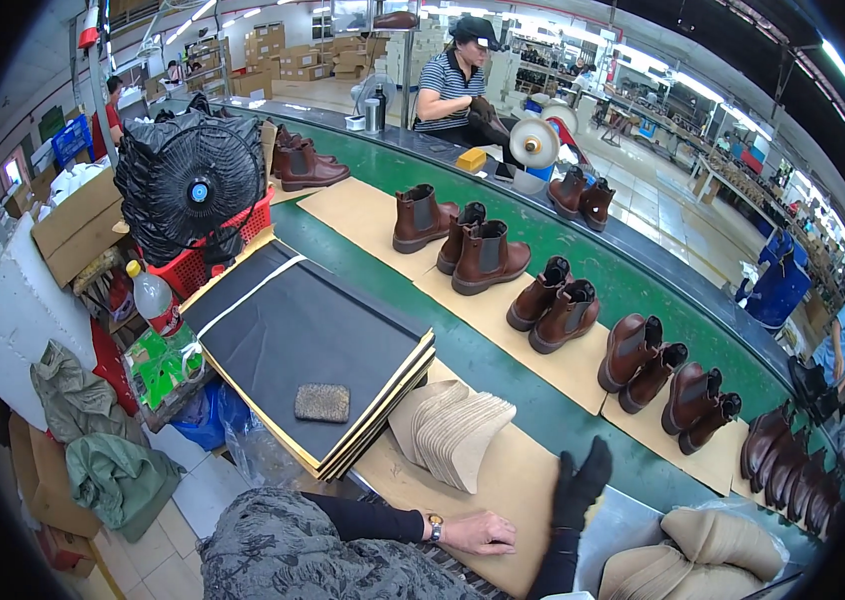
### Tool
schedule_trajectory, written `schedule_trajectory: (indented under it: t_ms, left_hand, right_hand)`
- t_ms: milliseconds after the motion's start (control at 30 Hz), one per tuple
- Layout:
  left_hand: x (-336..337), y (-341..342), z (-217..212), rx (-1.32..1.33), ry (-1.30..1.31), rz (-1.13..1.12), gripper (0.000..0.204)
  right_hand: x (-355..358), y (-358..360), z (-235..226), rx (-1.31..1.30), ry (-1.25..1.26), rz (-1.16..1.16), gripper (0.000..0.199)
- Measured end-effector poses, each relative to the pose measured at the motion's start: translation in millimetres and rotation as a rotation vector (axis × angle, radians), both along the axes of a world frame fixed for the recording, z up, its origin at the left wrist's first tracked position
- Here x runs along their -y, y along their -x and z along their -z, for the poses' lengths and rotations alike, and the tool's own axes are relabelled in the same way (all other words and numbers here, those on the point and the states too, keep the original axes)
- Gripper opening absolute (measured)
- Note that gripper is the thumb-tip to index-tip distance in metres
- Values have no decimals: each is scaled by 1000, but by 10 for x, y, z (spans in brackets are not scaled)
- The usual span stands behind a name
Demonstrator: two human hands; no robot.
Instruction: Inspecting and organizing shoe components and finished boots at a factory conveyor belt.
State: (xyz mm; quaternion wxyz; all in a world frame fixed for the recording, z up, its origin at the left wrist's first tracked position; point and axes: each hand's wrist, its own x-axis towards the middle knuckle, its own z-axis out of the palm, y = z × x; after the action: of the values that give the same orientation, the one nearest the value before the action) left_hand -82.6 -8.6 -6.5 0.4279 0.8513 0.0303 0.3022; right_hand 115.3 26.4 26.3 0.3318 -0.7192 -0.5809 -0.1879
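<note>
My left hand (481,532) is bare, with a wristwatch (435,527) at the wrist. It lies flat and open on a tan board (518,465) in front of me, holding nothing. In a black glove, my right hand (581,487) is raised over the board's right edge, its thumb apart from the fingers and nothing in it. A fanned stack of curved tan card pieces (455,432) rests on the board beyond my left hand. More shaped tan card pieces (708,550) lie in a heap to the right of my right hand.
A stack of black sheets (293,330), topped by a rough grey-brown block (323,403), sits at left. Brown ankle boots (488,258) stand along the green conveyor (373,220). A black fan (200,190) and bottle (155,298) are far left. Another person (453,90) works beside a polishing wheel (535,143).
</note>
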Motion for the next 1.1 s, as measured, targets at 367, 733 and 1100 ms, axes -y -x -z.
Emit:
schedule_trajectory:
  t_ms: [367,733,1100]
  left_hand:
    - [2,-14,-12,8,25,0,27]
    - [-10,8,-36,-5,-12,6,22]
    - [-12,-5,-20,-13,7,3,23]
  right_hand:
    - [-22,-73,162,-192,171,-19,25]
    - [-32,-105,182,-206,147,-45,21]
    - [-28,-50,66,-207,115,-37,23]
